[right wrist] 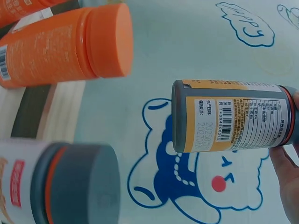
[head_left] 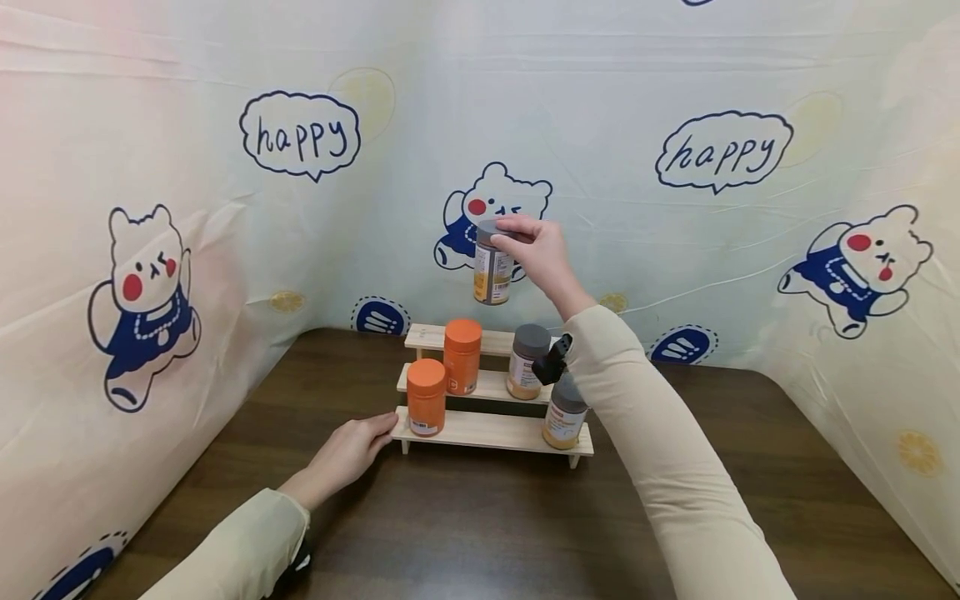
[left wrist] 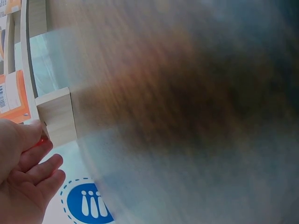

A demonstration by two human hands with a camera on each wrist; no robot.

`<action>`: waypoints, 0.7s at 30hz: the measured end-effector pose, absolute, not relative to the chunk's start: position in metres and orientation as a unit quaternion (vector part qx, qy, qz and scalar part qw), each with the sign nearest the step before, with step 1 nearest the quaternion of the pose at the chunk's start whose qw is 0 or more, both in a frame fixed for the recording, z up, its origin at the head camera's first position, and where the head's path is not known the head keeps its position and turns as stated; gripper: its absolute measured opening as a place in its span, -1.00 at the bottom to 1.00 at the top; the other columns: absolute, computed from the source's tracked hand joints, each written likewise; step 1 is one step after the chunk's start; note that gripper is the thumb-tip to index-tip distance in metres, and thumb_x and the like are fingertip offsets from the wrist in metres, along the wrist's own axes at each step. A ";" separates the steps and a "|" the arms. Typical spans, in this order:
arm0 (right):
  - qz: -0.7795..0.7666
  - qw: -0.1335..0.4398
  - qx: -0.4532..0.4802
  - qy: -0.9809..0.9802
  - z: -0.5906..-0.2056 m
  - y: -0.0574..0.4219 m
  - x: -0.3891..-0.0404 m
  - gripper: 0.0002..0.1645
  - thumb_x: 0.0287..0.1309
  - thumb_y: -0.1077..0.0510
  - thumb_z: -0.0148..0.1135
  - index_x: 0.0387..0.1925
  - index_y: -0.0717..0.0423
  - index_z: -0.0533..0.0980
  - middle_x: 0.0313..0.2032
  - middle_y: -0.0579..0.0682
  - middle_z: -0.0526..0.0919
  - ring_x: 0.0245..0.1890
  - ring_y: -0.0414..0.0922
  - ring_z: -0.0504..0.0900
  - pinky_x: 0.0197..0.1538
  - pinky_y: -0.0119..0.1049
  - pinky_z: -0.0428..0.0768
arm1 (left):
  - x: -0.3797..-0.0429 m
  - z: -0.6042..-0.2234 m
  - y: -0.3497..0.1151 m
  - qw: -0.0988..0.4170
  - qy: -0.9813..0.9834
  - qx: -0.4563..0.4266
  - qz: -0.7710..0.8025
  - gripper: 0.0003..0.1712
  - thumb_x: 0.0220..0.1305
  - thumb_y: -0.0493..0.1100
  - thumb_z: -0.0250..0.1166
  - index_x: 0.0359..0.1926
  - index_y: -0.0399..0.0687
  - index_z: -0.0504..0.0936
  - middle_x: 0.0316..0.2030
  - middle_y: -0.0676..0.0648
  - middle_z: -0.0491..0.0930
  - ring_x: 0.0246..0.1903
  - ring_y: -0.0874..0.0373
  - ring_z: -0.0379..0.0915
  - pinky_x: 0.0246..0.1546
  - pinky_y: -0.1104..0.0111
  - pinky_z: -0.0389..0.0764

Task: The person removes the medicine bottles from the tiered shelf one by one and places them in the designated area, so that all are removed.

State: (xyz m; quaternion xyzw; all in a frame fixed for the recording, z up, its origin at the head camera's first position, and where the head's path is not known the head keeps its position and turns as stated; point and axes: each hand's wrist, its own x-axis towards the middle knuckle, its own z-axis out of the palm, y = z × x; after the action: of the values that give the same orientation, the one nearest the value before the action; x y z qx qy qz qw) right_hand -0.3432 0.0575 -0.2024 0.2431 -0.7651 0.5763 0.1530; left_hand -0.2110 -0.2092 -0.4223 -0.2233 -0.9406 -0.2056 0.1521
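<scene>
My right hand (head_left: 542, 254) grips a grey-capped supplement bottle (head_left: 492, 271) by its cap, holding it upright in the air above the wooden tiered rack (head_left: 491, 429). The right wrist view shows the label of this bottle (right wrist: 224, 116) with a barcode and printed table. At the left end of the lowest step, my left hand (head_left: 347, 454) pinches the rack's edge between thumb and fingers. Two orange bottles (head_left: 427, 400) stand on the left of the lower and middle steps. Two more grey-capped bottles (head_left: 564, 417) stand on the right, one partly behind my sleeve.
The rack stands on a dark brown wooden table (head_left: 465, 533). A pale cloth curtain (head_left: 585, 100) with printed bears and "happy" bubbles surrounds it on the back and sides. The top step (head_left: 510, 340) lies below the lifted bottle.
</scene>
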 end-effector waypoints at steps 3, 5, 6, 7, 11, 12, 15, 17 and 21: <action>0.579 0.154 0.238 -0.765 -0.199 0.066 -0.341 -0.66 0.10 0.24 0.27 -0.07 0.31 0.57 0.01 0.06 0.55 -0.02 -0.10 0.52 0.05 -0.32 0.47 | -0.212 -0.423 -0.209 0.149 -0.941 -0.221 -0.206 -0.62 0.14 -0.38 0.26 0.03 -0.33 0.55 -0.02 -0.26 0.54 -0.06 -0.09 0.49 -0.12 0.09 0.53; 0.583 0.157 0.237 -0.762 -0.196 0.072 -0.340 -0.65 0.10 0.24 0.27 -0.07 0.32 0.56 0.02 0.07 0.54 -0.01 -0.09 0.51 0.05 -0.31 0.47 | -0.212 -0.423 -0.209 0.145 -0.942 -0.219 -0.207 -0.61 0.15 -0.38 0.26 0.04 -0.33 0.55 -0.02 -0.25 0.54 -0.06 -0.08 0.49 -0.12 0.10 0.53; 0.584 0.159 0.236 -0.760 -0.195 0.076 -0.339 -0.65 0.10 0.24 0.27 -0.07 0.33 0.56 0.02 0.08 0.54 -0.02 -0.09 0.51 0.05 -0.31 0.47 | -0.213 -0.423 -0.209 0.143 -0.943 -0.219 -0.207 -0.61 0.15 -0.37 0.26 0.04 -0.33 0.55 -0.02 -0.25 0.54 -0.06 -0.08 0.49 -0.12 0.10 0.53; 0.584 0.162 0.235 -0.760 -0.194 0.079 -0.338 -0.65 0.10 0.25 0.27 -0.06 0.33 0.56 0.02 0.08 0.54 -0.02 -0.08 0.51 0.05 -0.30 0.48 | -0.213 -0.423 -0.209 0.142 -0.943 -0.218 -0.207 -0.61 0.15 -0.37 0.26 0.04 -0.32 0.55 -0.02 -0.25 0.54 -0.06 -0.08 0.49 -0.12 0.10 0.53; 0.590 0.168 0.233 -0.755 -0.191 0.094 -0.334 -0.64 0.09 0.26 0.28 -0.06 0.34 0.55 0.01 0.11 0.54 -0.04 -0.08 0.52 0.03 -0.28 0.49 | -0.213 -0.425 -0.210 0.140 -0.943 -0.215 -0.214 -0.61 0.14 -0.37 0.27 0.04 -0.32 0.55 -0.02 -0.24 0.54 -0.06 -0.07 0.49 -0.12 0.10 0.53; 0.591 0.169 0.232 -0.754 -0.191 0.098 -0.333 -0.64 0.08 0.27 0.28 -0.06 0.35 0.55 0.01 0.11 0.54 -0.05 -0.08 0.52 0.02 -0.28 0.49 | -0.214 -0.425 -0.210 0.140 -0.942 -0.213 -0.218 -0.61 0.14 -0.37 0.27 0.04 -0.32 0.55 -0.02 -0.24 0.54 -0.06 -0.07 0.49 -0.12 0.10 0.53; 0.589 0.175 0.227 -0.756 -0.190 0.110 -0.331 -0.64 0.08 0.26 0.28 -0.06 0.34 0.55 0.01 0.11 0.54 -0.06 -0.09 0.52 0.03 -0.29 0.49 | -0.215 -0.426 -0.210 0.133 -0.941 -0.206 -0.234 -0.60 0.15 -0.36 0.27 0.05 -0.33 0.54 -0.01 -0.24 0.53 -0.04 -0.07 0.48 -0.10 0.10 0.52; 0.586 0.178 0.223 -0.758 -0.191 0.118 -0.328 -0.63 0.09 0.25 0.28 -0.05 0.35 0.54 0.02 0.11 0.54 -0.05 -0.09 0.52 0.04 -0.28 0.49 | -0.215 -0.426 -0.210 0.126 -0.941 -0.198 -0.245 -0.59 0.15 -0.35 0.26 0.06 -0.33 0.53 0.00 -0.23 0.53 -0.03 -0.08 0.48 -0.09 0.09 0.51; 0.574 0.181 0.213 -0.770 -0.192 0.135 -0.324 -0.62 0.10 0.23 0.27 -0.03 0.32 0.54 0.04 0.09 0.53 -0.03 -0.09 0.50 0.05 -0.26 0.47 | -0.217 -0.426 -0.211 0.110 -0.941 -0.179 -0.265 -0.59 0.18 -0.32 0.25 0.07 -0.31 0.53 0.01 -0.23 0.52 -0.04 -0.07 0.48 -0.09 0.08 0.51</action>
State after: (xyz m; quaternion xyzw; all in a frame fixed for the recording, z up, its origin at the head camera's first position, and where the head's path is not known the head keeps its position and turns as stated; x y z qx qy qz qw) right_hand -0.3237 0.1352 -0.1923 0.2126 -0.7699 0.5740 0.1805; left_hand -0.2169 -0.2112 -0.4263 -0.1786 -0.9412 -0.2649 0.1100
